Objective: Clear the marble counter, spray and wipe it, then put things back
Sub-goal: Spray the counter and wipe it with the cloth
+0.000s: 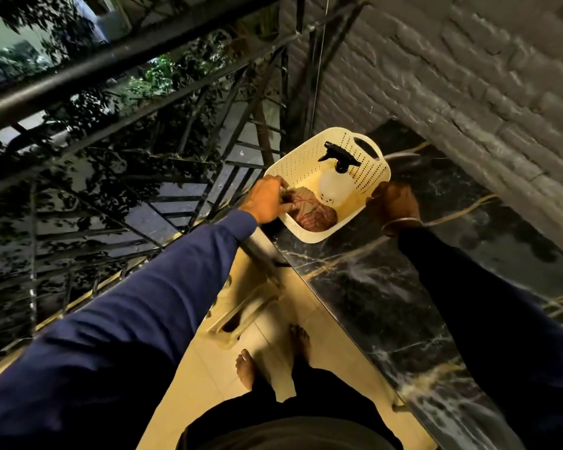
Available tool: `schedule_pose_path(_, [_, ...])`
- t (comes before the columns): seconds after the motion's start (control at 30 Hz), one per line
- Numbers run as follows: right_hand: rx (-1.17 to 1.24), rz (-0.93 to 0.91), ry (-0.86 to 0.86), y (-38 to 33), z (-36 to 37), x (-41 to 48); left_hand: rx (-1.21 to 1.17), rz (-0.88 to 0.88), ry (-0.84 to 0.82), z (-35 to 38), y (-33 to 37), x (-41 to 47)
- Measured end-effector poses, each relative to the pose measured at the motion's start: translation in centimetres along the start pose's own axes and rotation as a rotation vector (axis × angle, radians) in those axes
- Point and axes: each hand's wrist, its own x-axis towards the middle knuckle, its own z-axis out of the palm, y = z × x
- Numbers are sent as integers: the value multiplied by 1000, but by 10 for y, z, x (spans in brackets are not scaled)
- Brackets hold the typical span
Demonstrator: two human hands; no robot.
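Observation:
A cream perforated basket (301, 160) stands on the far end of the black marble counter (371, 287). Inside it a white spray bottle (333, 183) with a black trigger head stands upright, and a crumpled reddish checked cloth (316, 216) lies on the basket floor. My left hand (267, 198) grips the basket's left rim, its fingers touching the cloth. My right hand (395, 203) holds the basket's right rim, with a bangle on the wrist. Both arms wear dark blue sleeves.
A grey brick wall (468, 76) runs along the counter's right side. A black metal railing (127, 92) with foliage behind it stands to the left. A drawer handle (241, 315) shows on the counter's front, above the tiled floor (215, 368) and my bare feet.

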Motion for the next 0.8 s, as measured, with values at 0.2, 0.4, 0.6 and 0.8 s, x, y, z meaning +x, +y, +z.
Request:
schedule_pose_path(0.2, [1,83,61,6,-8,19,-127,-346,256,6,12,-2])
schedule_pose_path(0.4, [-75,53,115,16,-13,58,-810,-665,-41,26,24,-10])
schedule_pose_path(0.6, [-15,81,-28,30,-1,105,-828,-674,-13,42,32,-3])
schedule_pose_path(0.8, [-8,63,-87,36,13,126,-774,-709,2,46,30,0])
